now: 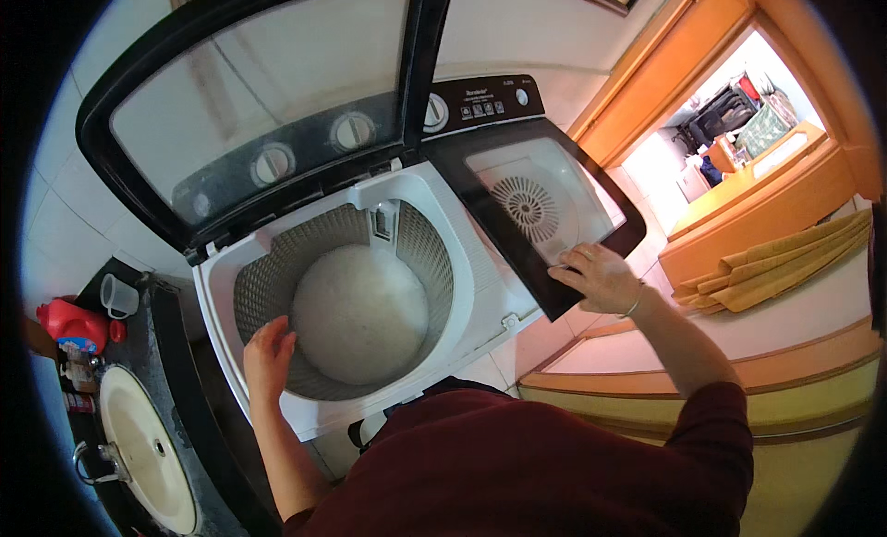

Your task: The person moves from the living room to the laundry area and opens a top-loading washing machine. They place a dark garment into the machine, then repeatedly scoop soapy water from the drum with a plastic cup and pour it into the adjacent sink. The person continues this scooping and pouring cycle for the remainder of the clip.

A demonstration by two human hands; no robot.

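A twin-tub washing machine [500, 298] stands before me. Its wash tub [270, 260] is uncovered and holds whitish, cloudy water [360, 308]; whether anything lies under the surface cannot be seen. The dark-framed wash lid [277, 65] with its clear window is raised at the back. Above the tub's near left rim is my left hand [267, 357], empty, thumb apart from the fingers. My right hand [603, 277] grips the front edge of the spin-side lid [547, 197], which looks slightly lifted. A round slotted cover shows through that lid's window.
A control panel [485, 102] with knobs runs along the back. At left, a dark counter [170, 370] bears a cream basin [145, 447], a faucet [104, 464], a red jug [73, 323] and a clear plastic cup [119, 296]. At right are a wooden door frame [644, 65] and a mustard cloth [783, 270].
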